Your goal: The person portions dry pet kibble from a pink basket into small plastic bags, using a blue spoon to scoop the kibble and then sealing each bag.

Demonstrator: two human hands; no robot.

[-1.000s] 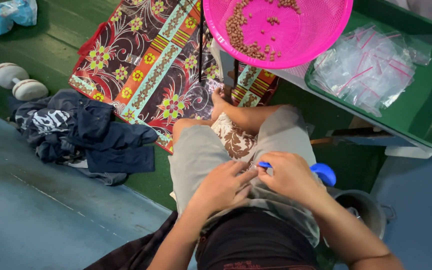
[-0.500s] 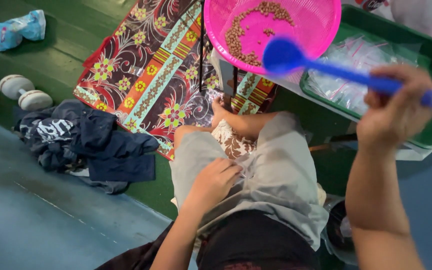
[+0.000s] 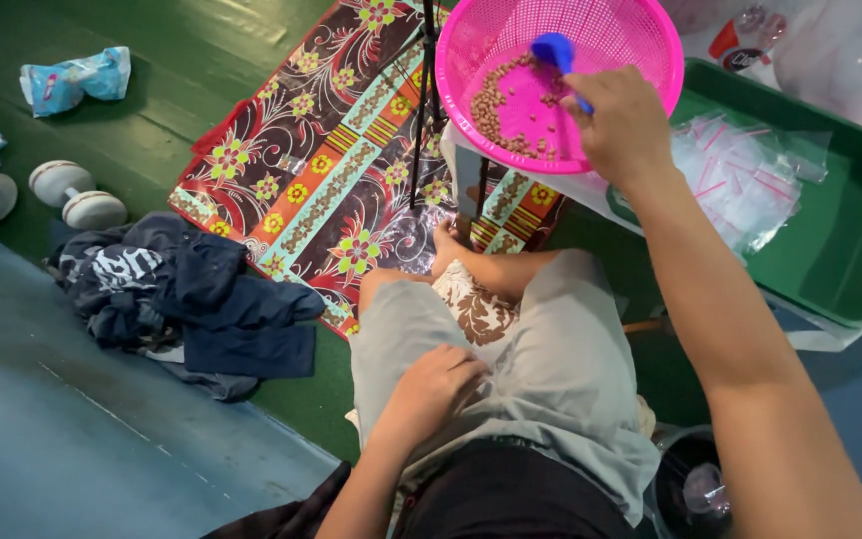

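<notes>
A blue scoop (image 3: 554,52) dips into a pink mesh basket (image 3: 641,40), its bowl at the edge of a heap of small brown pellets (image 3: 503,108). The right hand (image 3: 619,122) has its fingers (image 3: 581,105) closed round the scoop's handle. Just right of those fingers, a green tray (image 3: 850,240) holds clear zip bags (image 3: 740,175). The left hand (image 3: 431,389) rests on the lap, fingers loosely curled on the grey shorts (image 3: 551,369), gripping nothing. Further left lie a patterned mat (image 3: 321,170) and dark clothes (image 3: 182,289).

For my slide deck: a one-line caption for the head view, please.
Right hand dips blue plastic scoop into brown pellets in pink mesh basket; left hand rests on lap.
</notes>
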